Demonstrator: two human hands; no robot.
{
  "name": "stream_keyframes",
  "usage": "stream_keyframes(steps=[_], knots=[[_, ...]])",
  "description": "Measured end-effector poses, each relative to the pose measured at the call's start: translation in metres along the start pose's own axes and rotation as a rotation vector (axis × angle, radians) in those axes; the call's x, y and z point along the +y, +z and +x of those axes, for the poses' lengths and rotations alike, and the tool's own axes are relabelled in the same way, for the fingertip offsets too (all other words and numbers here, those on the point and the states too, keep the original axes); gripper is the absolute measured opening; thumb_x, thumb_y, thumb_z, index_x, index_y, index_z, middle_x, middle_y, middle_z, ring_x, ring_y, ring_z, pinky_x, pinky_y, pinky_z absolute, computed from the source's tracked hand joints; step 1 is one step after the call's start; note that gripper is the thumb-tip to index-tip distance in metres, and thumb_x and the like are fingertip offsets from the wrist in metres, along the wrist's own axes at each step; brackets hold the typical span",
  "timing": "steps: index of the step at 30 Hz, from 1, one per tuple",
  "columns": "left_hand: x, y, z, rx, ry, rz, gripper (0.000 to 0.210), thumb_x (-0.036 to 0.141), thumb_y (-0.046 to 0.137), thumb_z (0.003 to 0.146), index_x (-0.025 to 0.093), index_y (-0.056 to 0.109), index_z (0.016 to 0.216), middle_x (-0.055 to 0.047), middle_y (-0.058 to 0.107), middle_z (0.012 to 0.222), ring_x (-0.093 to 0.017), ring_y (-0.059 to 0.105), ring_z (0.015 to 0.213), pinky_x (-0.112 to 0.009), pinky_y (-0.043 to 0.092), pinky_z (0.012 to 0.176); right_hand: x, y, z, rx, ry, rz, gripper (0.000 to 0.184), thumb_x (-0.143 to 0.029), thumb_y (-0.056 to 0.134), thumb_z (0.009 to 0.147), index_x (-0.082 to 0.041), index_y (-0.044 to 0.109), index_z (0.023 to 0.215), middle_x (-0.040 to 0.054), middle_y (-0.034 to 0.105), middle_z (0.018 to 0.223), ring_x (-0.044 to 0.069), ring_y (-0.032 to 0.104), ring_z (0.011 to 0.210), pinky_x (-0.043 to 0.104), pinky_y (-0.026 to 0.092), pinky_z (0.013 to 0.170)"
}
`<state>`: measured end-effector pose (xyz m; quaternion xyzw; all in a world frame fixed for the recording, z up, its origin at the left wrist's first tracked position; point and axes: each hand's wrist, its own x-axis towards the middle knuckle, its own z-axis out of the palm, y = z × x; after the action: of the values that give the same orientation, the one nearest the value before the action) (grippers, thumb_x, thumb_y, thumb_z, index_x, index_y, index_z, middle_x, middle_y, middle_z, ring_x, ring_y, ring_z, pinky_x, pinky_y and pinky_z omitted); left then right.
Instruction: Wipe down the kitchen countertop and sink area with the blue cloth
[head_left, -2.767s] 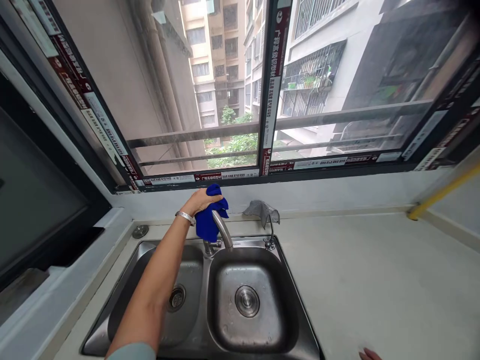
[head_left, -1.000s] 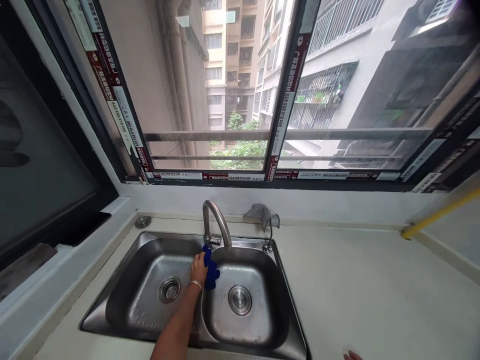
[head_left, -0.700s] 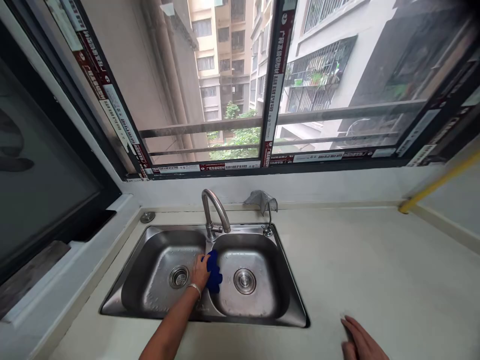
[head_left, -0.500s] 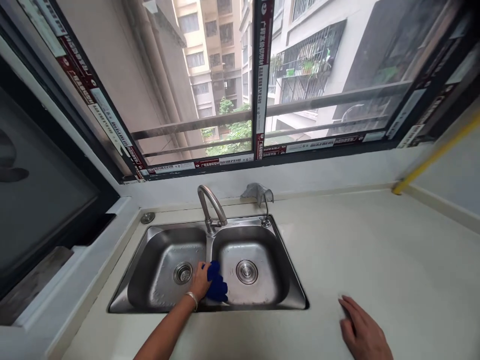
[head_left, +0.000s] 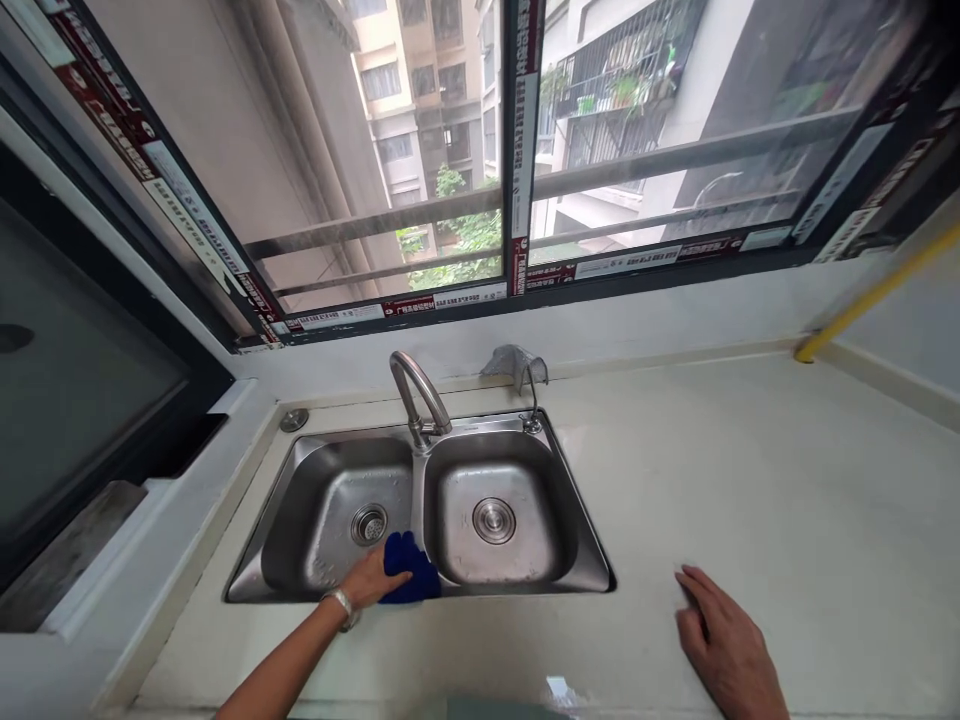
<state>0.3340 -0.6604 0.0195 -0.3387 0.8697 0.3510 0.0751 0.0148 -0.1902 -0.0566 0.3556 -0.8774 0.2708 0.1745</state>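
Holding a blue cloth [head_left: 410,572] in the left grip [head_left: 367,578], left of the middle of the counter [head_left: 750,470] and not far from its near edge. Pinching this cloth between thumb and fingers, with the thumb laid on top and some of the fingertips hidden in the folds. Covering with it a part of the near rim of the sink [head_left: 592,575], where the divider [head_left: 418,500] comes to its end. Wearing a bracelet [head_left: 345,606] on the left wrist.

Keeping the right grip [head_left: 726,645] by the near edge of the counter, to the right of the sink and well apart from it. Holding there the fingers side by side, with the thumb spread a little away from them. Cannot tell whether touching the counter with the palm.

Looking down into two bowls, with a left drain [head_left: 369,524] and a right drain [head_left: 494,521]. Seeing at the far rim of the sink a bent faucet [head_left: 406,404] and, to its right, a small tap [head_left: 531,424] with a grey mesh [head_left: 517,365] at its top. Finding near the counter's far left corner a round metal cap [head_left: 294,419], and at its far right corner a yellow pipe [head_left: 877,292]. Facing, beyond the far edge, a dark window frame [head_left: 519,150] with labels.
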Motion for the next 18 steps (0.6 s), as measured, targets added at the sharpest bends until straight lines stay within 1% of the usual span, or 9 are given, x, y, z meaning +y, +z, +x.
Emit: stream_keyframes(steps=[4, 8, 10, 12, 15, 18], knots=[[-0.005, 0.014, 0.008, 0.062, -0.027, -0.049, 0.084, 0.051, 0.072, 0.069, 0.017, 0.045, 0.142, -0.014, 0.052, 0.148, -0.028, 0.046, 0.139, -0.04, 0.032, 0.121, -0.004, -0.006, 0.002, -0.034, 0.044, 0.0, 0.041, -0.029, 0.043, 0.09, -0.015, 0.057, 0.126, 0.0158, 0.06, 0.133, 0.03, 0.059, 0.121, 0.049, 0.046, 0.107], [-0.001, 0.025, 0.016, 0.155, -0.06, -0.097, 0.083, 0.053, 0.07, 0.071, 0.015, 0.045, 0.141, -0.016, 0.05, 0.15, -0.03, 0.043, 0.141, -0.044, 0.029, 0.122, -0.01, -0.011, 0.006, -0.03, 0.045, -0.009, 0.038, -0.03, 0.043, 0.089, -0.015, 0.058, 0.122, 0.0156, 0.062, 0.131, 0.029, 0.062, 0.116, 0.046, 0.047, 0.104], [0.004, 0.028, 0.024, 0.206, -0.083, -0.133, 0.08, 0.053, 0.068, 0.073, 0.015, 0.045, 0.14, -0.016, 0.053, 0.146, -0.03, 0.047, 0.138, -0.046, 0.032, 0.121, -0.011, -0.012, 0.007, -0.037, 0.051, -0.027, 0.038, -0.03, 0.043, 0.089, -0.016, 0.058, 0.121, 0.0151, 0.063, 0.13, 0.029, 0.062, 0.115, 0.046, 0.048, 0.103], [0.009, 0.03, 0.035, 0.25, -0.111, -0.178, 0.076, 0.054, 0.066, 0.076, 0.014, 0.046, 0.137, -0.016, 0.059, 0.139, -0.03, 0.054, 0.131, -0.047, 0.037, 0.117, -0.011, -0.013, 0.006, -0.048, 0.066, -0.039, 0.039, -0.031, 0.042, 0.089, -0.016, 0.057, 0.122, 0.0143, 0.063, 0.13, 0.029, 0.062, 0.115, 0.046, 0.048, 0.101], [0.015, 0.032, 0.054, 0.309, -0.143, -0.243, 0.067, 0.053, 0.066, 0.078, 0.014, 0.052, 0.13, -0.015, 0.066, 0.128, -0.029, 0.062, 0.121, -0.044, 0.044, 0.11, -0.009, -0.013, 0.005, -0.061, 0.086, -0.057, 0.04, -0.03, 0.042, 0.088, -0.018, 0.057, 0.123, 0.013, 0.062, 0.131, 0.029, 0.062, 0.116, 0.047, 0.049, 0.099], [0.02, 0.031, 0.073, 0.362, -0.158, -0.285, 0.062, 0.051, 0.068, 0.079, 0.015, 0.054, 0.127, -0.014, 0.068, 0.125, -0.026, 0.064, 0.118, -0.04, 0.047, 0.106, -0.007, -0.013, 0.004, -0.074, 0.082, -0.059, 0.04, -0.03, 0.042, 0.088, -0.018, 0.056, 0.123, 0.0127, 0.062, 0.132, 0.03, 0.062, 0.116, 0.047, 0.049, 0.098]])
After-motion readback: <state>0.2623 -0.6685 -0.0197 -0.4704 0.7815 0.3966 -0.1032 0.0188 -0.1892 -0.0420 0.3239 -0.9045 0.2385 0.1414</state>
